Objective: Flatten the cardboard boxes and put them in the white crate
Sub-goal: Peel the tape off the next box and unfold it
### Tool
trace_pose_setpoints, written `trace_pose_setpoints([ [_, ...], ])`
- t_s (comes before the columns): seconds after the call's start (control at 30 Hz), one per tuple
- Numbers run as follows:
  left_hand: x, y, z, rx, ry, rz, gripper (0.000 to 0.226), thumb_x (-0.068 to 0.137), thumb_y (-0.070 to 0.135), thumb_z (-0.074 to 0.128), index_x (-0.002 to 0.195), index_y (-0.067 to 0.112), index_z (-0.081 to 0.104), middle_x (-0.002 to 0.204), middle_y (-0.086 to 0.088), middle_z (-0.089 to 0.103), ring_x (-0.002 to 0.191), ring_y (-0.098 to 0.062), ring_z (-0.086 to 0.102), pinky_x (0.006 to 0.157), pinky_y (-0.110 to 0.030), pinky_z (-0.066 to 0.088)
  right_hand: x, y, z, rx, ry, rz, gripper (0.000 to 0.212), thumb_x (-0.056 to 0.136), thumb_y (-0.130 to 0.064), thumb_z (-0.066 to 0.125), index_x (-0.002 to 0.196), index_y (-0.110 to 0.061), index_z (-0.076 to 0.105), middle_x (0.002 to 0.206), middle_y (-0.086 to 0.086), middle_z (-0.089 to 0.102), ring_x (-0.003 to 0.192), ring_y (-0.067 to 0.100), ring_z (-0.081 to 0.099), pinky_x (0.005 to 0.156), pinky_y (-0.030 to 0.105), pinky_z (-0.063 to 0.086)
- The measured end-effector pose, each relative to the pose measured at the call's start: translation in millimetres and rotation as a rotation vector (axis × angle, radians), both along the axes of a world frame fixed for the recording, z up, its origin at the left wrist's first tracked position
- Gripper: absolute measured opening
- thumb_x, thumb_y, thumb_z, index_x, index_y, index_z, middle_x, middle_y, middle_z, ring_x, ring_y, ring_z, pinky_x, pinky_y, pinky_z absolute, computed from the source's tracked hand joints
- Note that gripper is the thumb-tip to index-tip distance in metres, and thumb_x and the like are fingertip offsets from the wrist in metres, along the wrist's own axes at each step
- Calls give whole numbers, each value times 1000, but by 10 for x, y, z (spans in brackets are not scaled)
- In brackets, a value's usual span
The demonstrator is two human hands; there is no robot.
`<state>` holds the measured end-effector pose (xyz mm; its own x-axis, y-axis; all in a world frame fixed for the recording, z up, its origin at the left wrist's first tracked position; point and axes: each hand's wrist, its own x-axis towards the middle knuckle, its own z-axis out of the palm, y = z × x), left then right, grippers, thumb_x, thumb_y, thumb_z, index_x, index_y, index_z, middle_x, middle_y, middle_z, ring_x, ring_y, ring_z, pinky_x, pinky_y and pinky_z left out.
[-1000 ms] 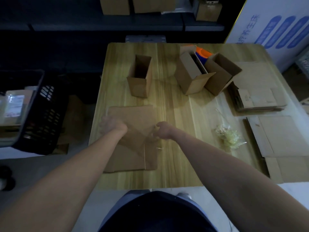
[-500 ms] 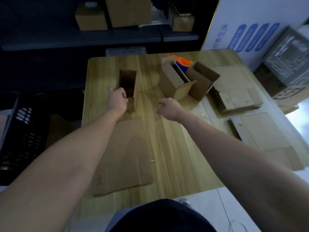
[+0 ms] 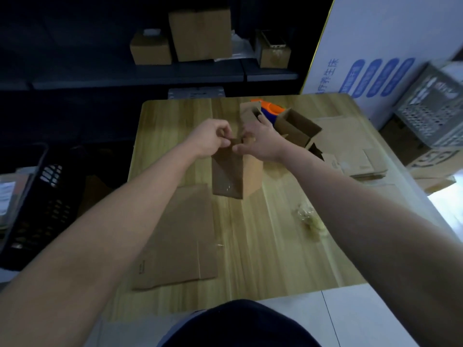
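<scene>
Two hands meet at the top of an upright cardboard box (image 3: 238,174), mid-table (image 3: 270,246): L hand (image 3: 211,139) pinches its top flap w/ curled fingers, R hand (image 3: 260,144) grips the rim, thumb in front. Flattened sheet (image 3: 180,236) lies just front-left of it; white crate (image 3: 431,113) sits off the table's R side, well apart.

Matt brown cardboard: box (image 3: 251,171) mid-table, flat sheet (image 3: 180,236) by the front left edge. Glossy clear tape (image 3: 226,181) on the box's near face. Pale wood-grain table (image 3: 263,246), smooth, faint sheen. Crinkled shiny clear plastic wad (image 3: 310,220) near the right edge. Perforated plastic crate (image 3: 431,116) beyond the right edge.
</scene>
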<state>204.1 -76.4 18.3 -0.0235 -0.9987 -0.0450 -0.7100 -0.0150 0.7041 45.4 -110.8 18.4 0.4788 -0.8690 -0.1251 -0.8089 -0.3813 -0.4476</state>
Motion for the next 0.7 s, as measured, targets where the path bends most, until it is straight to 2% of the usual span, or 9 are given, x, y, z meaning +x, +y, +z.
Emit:
trace_pose_setpoints([
  [0.03,-67,30,20,-3,51,-4,11,87,9,63,83,19,59,87,5,58,86,-14,54,75,-28,41,-63,34,37,84,-46,0,19,88,-39,61,94,-20,62,107,3,59,115,27,51,82,36,45],
  [0.07,-129,53,19,-11,106,4,11,86,7,63,85,18,61,88,5,59,86,-13,54,77,-28,43,-136,68,54,163,-103,-5,16,89,-33,61,81,-19,59,85,0,57,90,22,57,66,30,42],
  [0.13,-238,97,-24,-25,185,55,18,84,3,66,98,13,64,99,-1,59,86,-13,54,82,-30,46,-306,121,12,280,-193,-62,21,91,-25,59,72,-16,56,73,0,54,71,16,53,61,29,39],
  [0.2,-320,156,-112,-17,148,131,30,81,5,69,109,11,61,109,-3,54,90,-14,51,83,-28,45,-489,144,-112,397,-269,-168,15,92,-22,56,88,-10,64,88,7,62,83,19,58,77,36,50],
  [0.3,-437,280,-281,94,53,81,33,80,13,73,111,12,61,109,-1,57,91,-13,53,80,-23,41,-743,162,-344,569,-340,-337,24,90,-18,55,111,-8,61,112,10,60,104,26,57,94,42,48],
  [0.37,-561,385,-434,221,14,-11,40,79,15,74,117,12,61,115,-4,61,93,-13,54,81,-23,41,-876,185,-499,646,-381,-394,20,91,-17,56,108,-9,59,110,7,59,104,23,55,94,38,46],
  [0.47,-728,529,-678,289,-118,-20,51,78,15,75,125,11,57,124,-6,57,104,-18,55,91,-29,44,-1000,248,-710,658,-350,-407,6,94,-17,53,92,-12,56,96,8,52,91,23,49,82,35,41],
  [0.63,-911,653,-900,213,-159,82,52,76,15,77,125,11,59,118,-7,55,107,-24,55,93,-30,42,-1105,314,-844,517,-218,-381,7,93,-23,56,96,-17,56,96,3,55,88,18,51,77,33,41],
  [0.7,-1012,691,-953,150,-206,97,47,76,13,76,121,10,62,115,-10,57,107,-25,54,93,-31,42,-1133,315,-855,503,-144,-351,17,91,-26,60,105,-18,54,100,3,56,90,18,53,77,33,42],
])
